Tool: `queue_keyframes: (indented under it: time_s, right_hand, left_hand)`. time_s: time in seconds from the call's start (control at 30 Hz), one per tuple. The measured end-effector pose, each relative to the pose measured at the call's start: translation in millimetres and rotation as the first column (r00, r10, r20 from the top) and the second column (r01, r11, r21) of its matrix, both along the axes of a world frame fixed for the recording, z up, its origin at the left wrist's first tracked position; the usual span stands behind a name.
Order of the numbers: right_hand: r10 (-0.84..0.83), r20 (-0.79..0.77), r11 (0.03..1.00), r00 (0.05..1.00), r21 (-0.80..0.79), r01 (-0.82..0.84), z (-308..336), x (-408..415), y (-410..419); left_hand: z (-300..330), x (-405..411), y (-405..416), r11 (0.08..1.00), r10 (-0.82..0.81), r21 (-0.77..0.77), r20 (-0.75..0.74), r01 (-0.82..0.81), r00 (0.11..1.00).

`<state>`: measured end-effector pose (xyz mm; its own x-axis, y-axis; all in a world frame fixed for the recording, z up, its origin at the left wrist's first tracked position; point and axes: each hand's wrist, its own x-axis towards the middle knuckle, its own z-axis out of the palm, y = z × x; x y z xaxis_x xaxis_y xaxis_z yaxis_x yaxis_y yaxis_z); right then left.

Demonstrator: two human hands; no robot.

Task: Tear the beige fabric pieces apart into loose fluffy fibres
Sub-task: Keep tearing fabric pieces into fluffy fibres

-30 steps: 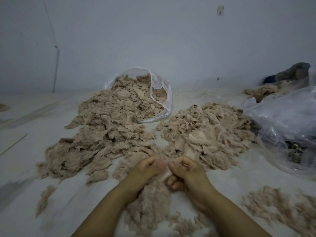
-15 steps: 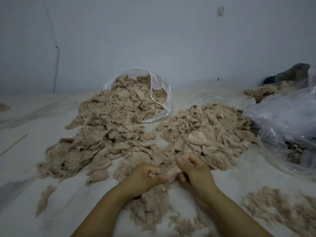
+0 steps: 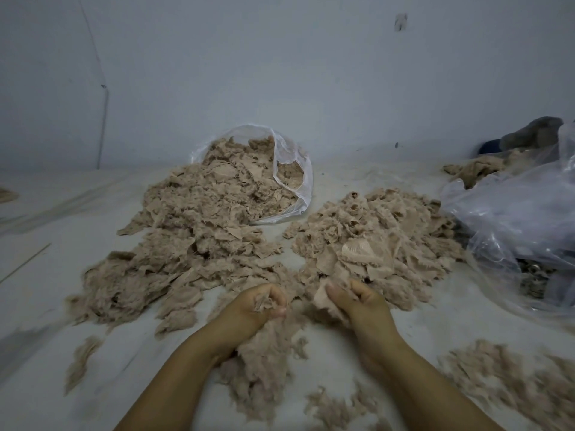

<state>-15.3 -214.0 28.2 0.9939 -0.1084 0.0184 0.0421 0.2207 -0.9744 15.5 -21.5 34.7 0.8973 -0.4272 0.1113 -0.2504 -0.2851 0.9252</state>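
My left hand (image 3: pixel 252 309) grips a frayed scrap of beige fabric (image 3: pixel 264 303) in its curled fingers. My right hand (image 3: pixel 357 301) pinches another beige fabric piece (image 3: pixel 320 298) a short gap to the right. Under both hands lies a mound of loose fluffy fibres (image 3: pixel 264 368). A heap of untorn beige pieces (image 3: pixel 370 234) sits just beyond my right hand. A larger heap (image 3: pixel 193 237) spills toward me from a clear plastic bag (image 3: pixel 298 181) at the wall.
A big crumpled clear plastic bag (image 3: pixel 522 225) lies at the right, with grey cloth (image 3: pixel 535 135) behind it. More fluffy fibres (image 3: pixel 513 381) lie at the lower right and small tufts (image 3: pixel 81 359) at the lower left. The pale wall (image 3: pixel 280 73) stands close behind.
My hands were together on one fabric piece; they have pulled apart sideways, each now holding a torn part.
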Motion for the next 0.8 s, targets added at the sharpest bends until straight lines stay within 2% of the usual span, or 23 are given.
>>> queue_keyframes:
  time_s: [0.13,0.2,0.33,0.47,0.53,0.6,0.67,0.73,0.8]
  right_hand:
    - [0.128,-0.033,0.989,0.991,0.073,-0.126,-1,-3,6]
    - [0.157,-0.014,0.986,0.988,0.057,-0.155,-1,-5,12]
    - [0.06,-0.037,0.998,0.998,0.032,-0.058,0,-3,8]
    - [0.152,-0.073,0.988,0.986,0.01,-0.151,4,-9,7]
    - [0.211,-0.062,0.967,0.975,-0.13,-0.218,2,-11,12]
    - [0.179,-0.012,0.919,0.984,-0.356,-0.171,-2,-8,15]
    - [0.158,0.02,0.879,0.987,-0.458,-0.131,-4,-6,15]
    - [0.182,0.026,0.893,0.983,-0.423,-0.154,-4,-6,13]
    - [0.205,0.012,0.926,0.979,-0.327,-0.19,-4,-6,13]
  left_hand:
    - [-3,-4,-7,0.989,0.001,-0.147,-0.13,-0.021,0.992]
    - [-6,-6,-12,0.991,-0.016,-0.132,-0.103,0.002,0.995]
    - [-5,-5,-7,0.997,-0.025,-0.076,-0.062,0.02,0.998]
    - [3,-4,1,0.977,0.011,-0.213,-0.076,-0.027,0.997]
    - [3,-5,-3,0.989,0.022,-0.145,-0.005,-0.023,1.0]
    - [-3,-6,-9,0.997,0.018,-0.072,0.042,-0.015,0.999]
    - [-6,-7,-16,0.995,0.008,-0.095,0.054,-0.002,0.999]
    - [-6,-7,-17,0.994,0.037,-0.109,0.064,-0.03,0.997]
    - [-3,-5,-15,0.971,0.118,-0.211,0.021,-0.111,0.993]
